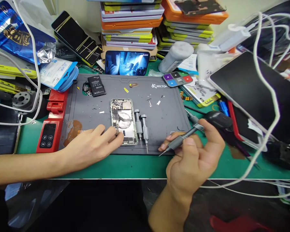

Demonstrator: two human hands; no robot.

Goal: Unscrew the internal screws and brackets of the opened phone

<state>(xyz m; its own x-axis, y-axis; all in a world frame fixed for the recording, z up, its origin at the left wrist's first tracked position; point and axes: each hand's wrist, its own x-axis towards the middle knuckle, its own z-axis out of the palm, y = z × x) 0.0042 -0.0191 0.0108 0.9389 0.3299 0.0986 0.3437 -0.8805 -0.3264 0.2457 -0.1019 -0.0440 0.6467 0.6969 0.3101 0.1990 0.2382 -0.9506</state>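
Note:
An opened smartphone [132, 129] lies on the grey work mat with its inner parts and a round coil showing. My left hand [101, 141] reaches over its lower left edge with fingers bent together. The fingertips touch the phone, and whatever they pinch is hidden. In my right hand [193, 154] is a grey precision screwdriver [182, 139], its thin tip pointing down and left, away from the phone. Two more screwdrivers [138, 126] lie side by side along the phone's right edge. A black phone battery [96, 85] rests at the mat's upper left.
Small loose parts [149, 102] are scattered over the mat [166, 119]. Behind it stand a lit phone [127, 63], a bottle [176, 57] and stacked boxes [131, 24]. A red device [49, 132] borders the left. White cables [268, 80] and a dark tablet-like panel [251, 93] crowd the right.

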